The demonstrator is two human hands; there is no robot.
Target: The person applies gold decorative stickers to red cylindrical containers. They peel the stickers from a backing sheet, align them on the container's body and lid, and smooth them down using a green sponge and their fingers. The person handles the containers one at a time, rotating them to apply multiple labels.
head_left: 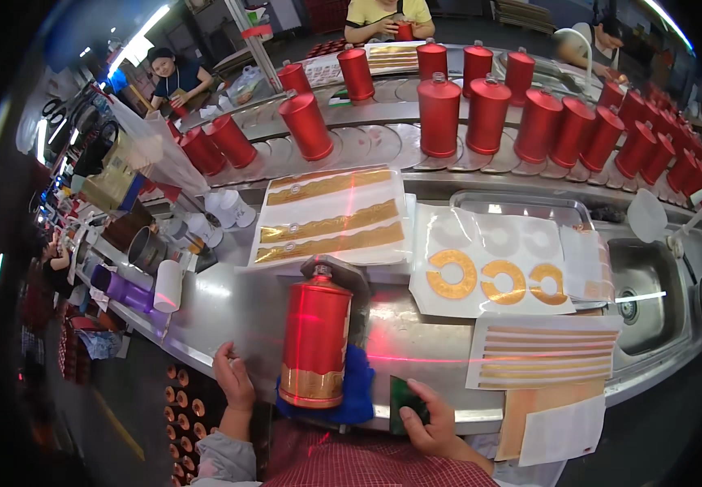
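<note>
A red bottle (315, 337) with a gold band near its base lies on a jig, over a blue cloth (354, 390), at the front edge of the steel bench (229, 312). A red laser cross falls on the bottle. My left hand (232, 380) rests open on the bench edge just left of the bottle, not touching it. My right hand (430, 422) grips a small dark green scraper (406, 403) to the right of the blue cloth.
Sheets of gold strip labels (331, 217), gold ring labels (489, 276) and thin gold stripes (542, 351) lie beyond and to the right. Many red bottles (489, 114) ride a curved conveyor behind. A sink (647, 288) sits right. Other people work across the line.
</note>
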